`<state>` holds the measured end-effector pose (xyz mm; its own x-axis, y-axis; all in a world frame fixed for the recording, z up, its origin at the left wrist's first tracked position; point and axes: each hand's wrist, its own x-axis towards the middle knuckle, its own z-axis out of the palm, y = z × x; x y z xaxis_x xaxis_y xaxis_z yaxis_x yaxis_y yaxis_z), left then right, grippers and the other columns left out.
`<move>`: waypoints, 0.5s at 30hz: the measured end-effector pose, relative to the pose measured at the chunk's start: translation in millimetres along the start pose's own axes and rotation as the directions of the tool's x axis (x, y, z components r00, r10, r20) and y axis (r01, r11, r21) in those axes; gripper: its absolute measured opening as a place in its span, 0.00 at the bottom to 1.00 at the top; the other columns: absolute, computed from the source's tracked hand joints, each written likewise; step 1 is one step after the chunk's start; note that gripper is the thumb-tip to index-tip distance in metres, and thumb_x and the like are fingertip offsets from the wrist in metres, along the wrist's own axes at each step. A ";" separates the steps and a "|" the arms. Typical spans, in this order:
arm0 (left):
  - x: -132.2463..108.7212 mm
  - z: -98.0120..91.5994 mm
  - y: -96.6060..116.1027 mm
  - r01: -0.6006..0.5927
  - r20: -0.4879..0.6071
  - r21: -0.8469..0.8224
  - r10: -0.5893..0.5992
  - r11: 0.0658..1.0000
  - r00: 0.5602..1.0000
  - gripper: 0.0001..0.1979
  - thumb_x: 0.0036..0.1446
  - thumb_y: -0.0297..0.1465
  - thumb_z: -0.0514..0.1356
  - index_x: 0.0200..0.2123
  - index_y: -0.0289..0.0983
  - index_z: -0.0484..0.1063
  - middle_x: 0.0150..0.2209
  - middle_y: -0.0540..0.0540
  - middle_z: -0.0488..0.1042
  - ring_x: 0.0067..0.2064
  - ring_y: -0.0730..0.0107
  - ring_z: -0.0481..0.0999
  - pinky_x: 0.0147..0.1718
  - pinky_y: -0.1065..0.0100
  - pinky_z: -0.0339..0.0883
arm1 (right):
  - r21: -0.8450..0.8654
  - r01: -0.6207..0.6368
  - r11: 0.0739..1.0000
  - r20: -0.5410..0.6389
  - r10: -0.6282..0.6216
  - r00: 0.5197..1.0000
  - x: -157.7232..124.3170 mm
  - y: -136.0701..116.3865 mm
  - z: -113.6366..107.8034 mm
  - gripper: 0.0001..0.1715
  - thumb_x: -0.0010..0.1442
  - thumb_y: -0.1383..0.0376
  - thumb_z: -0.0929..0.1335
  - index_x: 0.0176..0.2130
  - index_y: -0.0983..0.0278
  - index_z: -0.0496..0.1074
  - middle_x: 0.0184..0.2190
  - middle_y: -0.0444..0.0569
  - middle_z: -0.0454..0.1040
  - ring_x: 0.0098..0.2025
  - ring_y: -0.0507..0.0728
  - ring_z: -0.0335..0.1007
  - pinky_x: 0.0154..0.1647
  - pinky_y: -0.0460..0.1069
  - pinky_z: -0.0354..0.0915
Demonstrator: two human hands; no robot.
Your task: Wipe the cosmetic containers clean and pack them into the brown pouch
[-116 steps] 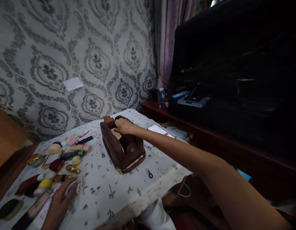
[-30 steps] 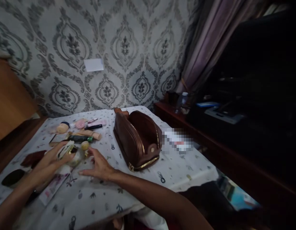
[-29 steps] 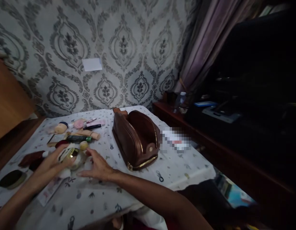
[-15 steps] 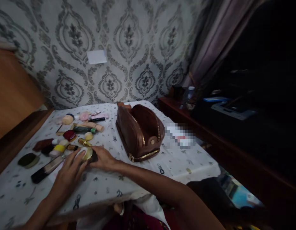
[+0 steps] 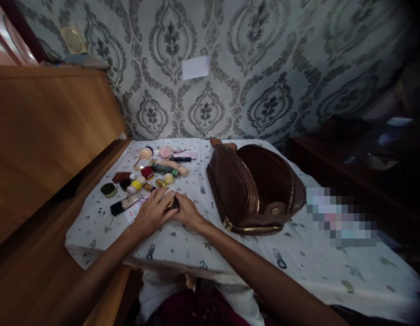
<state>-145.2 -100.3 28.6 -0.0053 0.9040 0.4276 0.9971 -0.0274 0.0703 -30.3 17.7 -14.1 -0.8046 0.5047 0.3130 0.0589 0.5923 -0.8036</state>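
Observation:
Both hands meet around a small cosmetic jar [image 5: 170, 203] with a gold rim and a dark part, low over the table; fingers cover much of it. My left hand [image 5: 152, 213] curls over it from the left, and my right hand [image 5: 189, 213] grips it from the right. Beyond the fingers lie a gold-capped tube [image 5: 161, 183], a small yellowish jar [image 5: 168, 178] and a jar with a yellow band [image 5: 135, 186]. A foundation bottle with a black cap [image 5: 123, 204] lies left of my left hand, beside a white and pink packet [image 5: 132, 213].
An open brown leather toiletry bag [image 5: 235, 190] stands to the right on the patterned tablecloth [image 5: 223, 253]. Farther back are a green tube [image 5: 162, 168], a red-lidded jar [image 5: 147, 172] and a black pen-like stick [image 5: 182, 159]. A wooden panel [image 5: 56, 131] borders the left side.
The view has swung left, so the table and bag appear farther right. Both hands stay closed around the jar.

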 end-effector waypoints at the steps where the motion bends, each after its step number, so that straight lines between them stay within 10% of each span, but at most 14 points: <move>1: 2.2 -0.1 -0.8 0.057 0.025 0.004 -0.057 0.998 0.998 0.25 0.62 0.41 0.58 0.60 0.41 0.61 0.56 0.37 0.68 0.58 0.50 0.68 0.53 0.53 0.69 | -0.005 -0.011 1.000 0.003 0.011 1.000 0.1 -1.2 -0.8 0.27 0.46 0.67 0.73 0.48 0.64 0.70 0.42 0.50 0.76 0.43 0.60 0.69 0.47 0.53 0.64; 7: 3.7 -8.8 4.3 0.388 0.164 0.137 -0.407 0.912 0.899 0.25 0.60 0.50 0.57 0.50 0.36 0.67 0.47 0.37 0.73 0.47 0.51 0.77 0.40 0.61 0.69 | -0.012 -0.038 0.999 0.023 0.038 0.999 0.3 -6.2 -2.6 0.28 0.45 0.65 0.75 0.46 0.66 0.71 0.40 0.50 0.75 0.42 0.60 0.68 0.45 0.52 0.63; 15: -1.5 -19.2 14.3 0.509 0.226 0.270 -0.568 0.817 0.791 0.27 0.58 0.55 0.56 0.42 0.35 0.72 0.38 0.34 0.79 0.43 0.48 0.79 0.38 0.61 0.66 | 0.036 0.036 0.999 -0.008 -0.036 0.999 -7.0 -10.7 -2.0 0.27 0.49 0.66 0.71 0.49 0.66 0.67 0.44 0.51 0.72 0.44 0.59 0.68 0.46 0.52 0.64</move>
<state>-132.4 -110.2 46.3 -0.5535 0.8275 0.0943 0.8324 0.5532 0.0318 -24.2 9.1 -6.7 -0.8012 0.4884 0.3457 0.0088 0.5873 -0.8093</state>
